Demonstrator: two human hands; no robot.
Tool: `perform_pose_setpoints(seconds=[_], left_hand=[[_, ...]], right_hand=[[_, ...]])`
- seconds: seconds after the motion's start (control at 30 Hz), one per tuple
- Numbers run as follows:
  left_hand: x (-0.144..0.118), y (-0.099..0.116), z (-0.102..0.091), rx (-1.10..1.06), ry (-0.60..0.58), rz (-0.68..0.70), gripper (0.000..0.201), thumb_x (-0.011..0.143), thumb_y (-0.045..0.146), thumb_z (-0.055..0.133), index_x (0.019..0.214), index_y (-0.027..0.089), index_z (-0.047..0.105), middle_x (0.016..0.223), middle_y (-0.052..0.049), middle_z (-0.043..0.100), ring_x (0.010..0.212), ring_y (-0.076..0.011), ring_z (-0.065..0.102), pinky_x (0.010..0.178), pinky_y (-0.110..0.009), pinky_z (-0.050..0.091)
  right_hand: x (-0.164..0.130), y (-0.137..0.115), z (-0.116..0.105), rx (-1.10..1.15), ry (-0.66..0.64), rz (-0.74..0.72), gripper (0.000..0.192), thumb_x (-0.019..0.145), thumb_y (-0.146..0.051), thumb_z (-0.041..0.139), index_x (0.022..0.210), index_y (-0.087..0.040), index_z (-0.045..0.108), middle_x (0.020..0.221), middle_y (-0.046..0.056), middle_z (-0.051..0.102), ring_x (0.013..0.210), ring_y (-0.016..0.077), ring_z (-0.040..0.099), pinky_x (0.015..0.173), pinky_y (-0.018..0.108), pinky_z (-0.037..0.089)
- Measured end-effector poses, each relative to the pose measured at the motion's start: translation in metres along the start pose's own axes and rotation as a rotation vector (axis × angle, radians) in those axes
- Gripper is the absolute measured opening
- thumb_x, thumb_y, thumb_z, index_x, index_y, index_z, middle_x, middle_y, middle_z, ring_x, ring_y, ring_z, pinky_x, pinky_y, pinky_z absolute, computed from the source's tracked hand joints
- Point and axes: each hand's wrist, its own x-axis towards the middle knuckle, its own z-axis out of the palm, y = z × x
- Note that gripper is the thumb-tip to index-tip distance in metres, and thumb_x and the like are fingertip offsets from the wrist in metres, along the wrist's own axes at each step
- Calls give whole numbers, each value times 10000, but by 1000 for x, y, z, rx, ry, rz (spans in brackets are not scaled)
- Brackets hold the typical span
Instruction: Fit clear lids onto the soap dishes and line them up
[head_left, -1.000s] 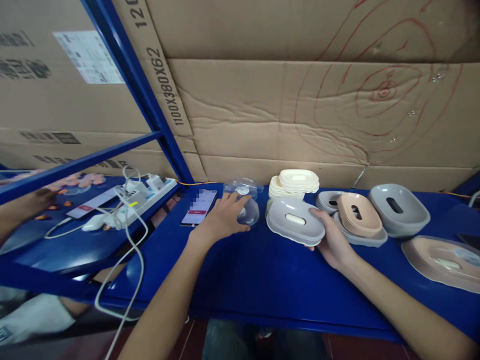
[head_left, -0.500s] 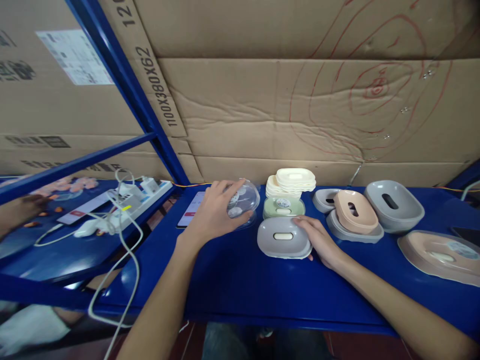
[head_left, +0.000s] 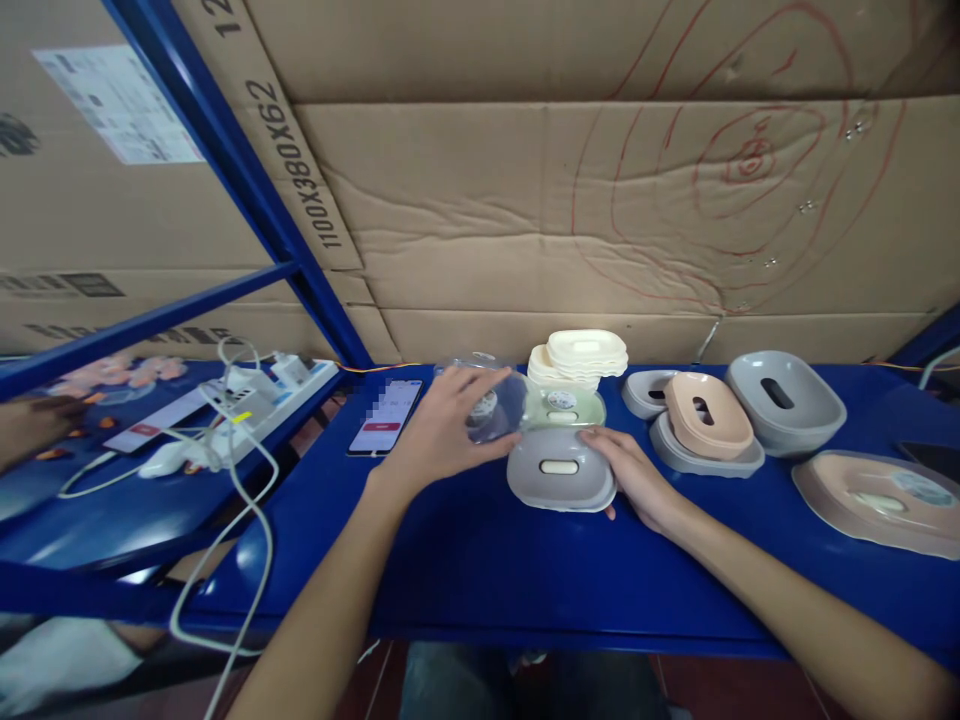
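head view: the left hand point(head_left: 442, 440) grips a clear plastic lid point(head_left: 496, 408), lifted off the blue bench point(head_left: 480, 560) near its back edge, just left of a green dish point(head_left: 564, 406). the right hand point(head_left: 634, 478) lies open, fingers against the right side of a grey soap dish point(head_left: 560, 470) resting on the bench in front of the green one. a phone point(head_left: 386, 415) lies further left; a cream stack point(head_left: 581, 355) stands at the back edge.
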Motion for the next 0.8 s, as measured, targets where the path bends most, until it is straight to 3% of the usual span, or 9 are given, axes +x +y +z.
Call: perform_pose_setpoints(seconds=[0.1, 0.23, 0.37, 0.6, 0.8], left_hand=[[-1, -12, -4, 93, 8, -94, 733, 890, 510, 837, 1535, 262, 591, 1393, -126, 673, 1312, -358, 616, 1185, -531, 457], [-2, -20, 1, 186, -66, -189, 901, 809, 511, 899, 1587, 274, 512, 1368, -121, 635, 1338, -377, 591, 1181, -534, 466], [-2, -21, 4, 224, -79, -256, 850, 790, 490, 895, 1529, 268, 539, 1328, -114, 609, 1333, -375, 593, 1189, -530, 469], [-3, -21, 4, 202, -134, -307, 790, 832, 595, 856, 1478, 256, 552, 1349, -126, 585, 1265, -374, 636, 1110, -540, 523], [-4, -22, 7, 187, -93, -269, 720, 934, 606, 756, 1520, 256, 525, 1383, -139, 583, 1269, -362, 640, 1114, -546, 520]], right_hand=[[0, 1, 0, -1, 10, -3, 403, 933, -572, 725, 1055, -188, 716, 604, -26, 615, 436, 172, 596, 284, 248, 448], [1, 1, -1, -11, 7, -6, 418, 924, -585, 728, 1050, -187, 718, 606, -27, 617, 439, 173, 593, 286, 252, 449], [1, 1, -1, -17, 7, 2, 412, 921, -589, 725, 1042, -195, 706, 618, -33, 615, 451, 176, 596, 287, 258, 456], [1, 1, -1, -20, -9, -1, 376, 933, -579, 714, 988, -209, 678, 621, -26, 612, 451, 174, 594, 290, 258, 456], [1, 1, 0, -35, -2, 0, 404, 930, -586, 719, 1046, -199, 700, 616, -30, 607, 452, 183, 599, 287, 267, 458]])
